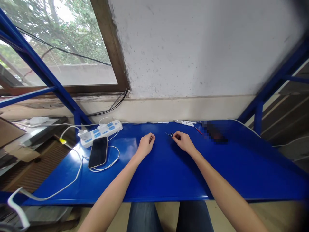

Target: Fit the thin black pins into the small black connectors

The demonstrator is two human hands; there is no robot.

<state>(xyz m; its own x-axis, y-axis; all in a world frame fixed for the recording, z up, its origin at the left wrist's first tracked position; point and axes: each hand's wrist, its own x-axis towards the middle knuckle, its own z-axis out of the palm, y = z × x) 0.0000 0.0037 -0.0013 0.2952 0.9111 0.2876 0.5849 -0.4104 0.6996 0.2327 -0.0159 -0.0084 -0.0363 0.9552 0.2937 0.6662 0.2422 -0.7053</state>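
Observation:
My right hand [182, 141] is closed, thumb and fingertips pinching a small dark pen-like piece [170, 134]. White marks show on that piece, and a thin tip points to the left from it. My left hand [146, 143] hovers over the blue table [166, 174] with its fingers curled together; whatever it may hold is hidden. Behind my right hand lies a bunch of white pens [187, 123], with a thin red stick [198, 130] beside them. Several dark and white pen parts [159, 122] form a line along the table's back edge.
On the left, a phone [98, 152] leans near a white power strip [101, 131] with plugs in it. A white cable [77, 175] loops over the table's left side. A pixelated dark object [214, 132] lies right of the pens. Blue frame bars [259, 87] rise at both sides.

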